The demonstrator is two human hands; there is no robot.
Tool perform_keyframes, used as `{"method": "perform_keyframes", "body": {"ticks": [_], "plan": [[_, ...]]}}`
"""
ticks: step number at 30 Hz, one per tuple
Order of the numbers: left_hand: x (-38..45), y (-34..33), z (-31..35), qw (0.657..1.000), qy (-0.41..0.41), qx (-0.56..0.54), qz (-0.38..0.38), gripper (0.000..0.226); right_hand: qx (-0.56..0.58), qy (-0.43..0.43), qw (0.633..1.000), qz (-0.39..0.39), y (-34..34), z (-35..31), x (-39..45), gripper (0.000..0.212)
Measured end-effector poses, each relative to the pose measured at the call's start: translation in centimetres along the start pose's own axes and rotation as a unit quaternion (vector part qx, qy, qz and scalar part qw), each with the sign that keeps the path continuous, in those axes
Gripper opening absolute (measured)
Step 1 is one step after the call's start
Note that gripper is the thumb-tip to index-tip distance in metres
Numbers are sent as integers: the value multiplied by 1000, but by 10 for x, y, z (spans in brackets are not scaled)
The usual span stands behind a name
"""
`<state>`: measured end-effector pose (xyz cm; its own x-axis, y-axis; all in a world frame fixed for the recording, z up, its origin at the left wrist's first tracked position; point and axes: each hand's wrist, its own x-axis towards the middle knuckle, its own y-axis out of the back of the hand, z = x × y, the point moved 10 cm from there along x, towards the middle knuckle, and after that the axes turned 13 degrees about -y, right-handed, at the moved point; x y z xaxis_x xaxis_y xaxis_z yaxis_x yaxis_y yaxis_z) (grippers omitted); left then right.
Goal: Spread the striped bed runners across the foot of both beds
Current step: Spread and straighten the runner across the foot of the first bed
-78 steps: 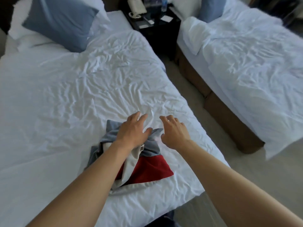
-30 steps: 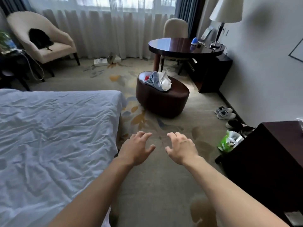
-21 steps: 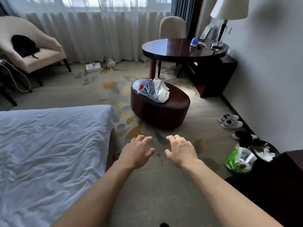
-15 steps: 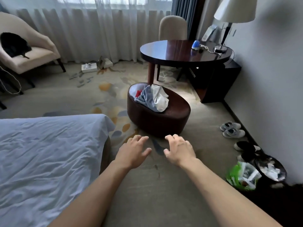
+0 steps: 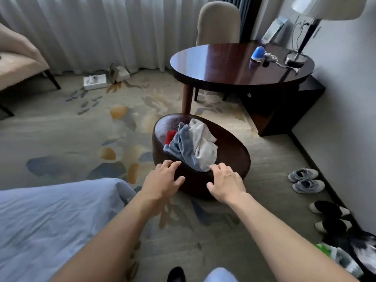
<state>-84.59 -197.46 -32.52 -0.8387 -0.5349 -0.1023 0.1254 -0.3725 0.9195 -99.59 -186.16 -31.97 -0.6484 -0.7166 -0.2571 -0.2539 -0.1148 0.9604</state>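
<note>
A crumpled bed runner (image 5: 191, 148) in blue-grey, white and red lies bunched on a dark brown oval ottoman (image 5: 230, 159) in the middle of the carpet. My left hand (image 5: 162, 180) hovers in front of the ottoman's near edge with fingers spread and holds nothing. To its right, my right hand (image 5: 224, 183) reaches toward the runner's near end with fingers spread, also holding nothing. The corner of a bed (image 5: 50, 218) with a wrinkled white sheet fills the lower left.
A round dark table (image 5: 223, 66) with a lamp and a beige chair (image 5: 218, 23) stand behind the ottoman. Shoes (image 5: 305, 180) line the right wall, with a bin and green bag at lower right. An armchair (image 5: 18, 62) and white curtains are at the far left.
I have turned away from the first bed, where one runner was left bunched, and walked toward the ottoman. Both hands now reach close to the second runner.
</note>
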Motion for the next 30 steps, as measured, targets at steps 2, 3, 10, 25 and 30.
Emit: {"method": "perform_keyframes", "body": {"ticks": [2,3,10,25,30], "plan": [[41,9,-15,1000,-5,4,-13,61,4,-9,1000,-8,6,-4,42,49],[63,12,-23,1000,-7,7,-17,60,5,-13,1000,-10,9,-7,65,49],[211,2,-77,999,-5,16,-51,59,24,-14,999,-31,4,-17,228,48],[412,-120,-179,977,-55,88,-188,80,-4,-21,991,-129,-118,-41,432,68],[448,-166,-211,974,-57,96,-195,96,-4,-20,986,-163,-172,-54,478,94]]}}
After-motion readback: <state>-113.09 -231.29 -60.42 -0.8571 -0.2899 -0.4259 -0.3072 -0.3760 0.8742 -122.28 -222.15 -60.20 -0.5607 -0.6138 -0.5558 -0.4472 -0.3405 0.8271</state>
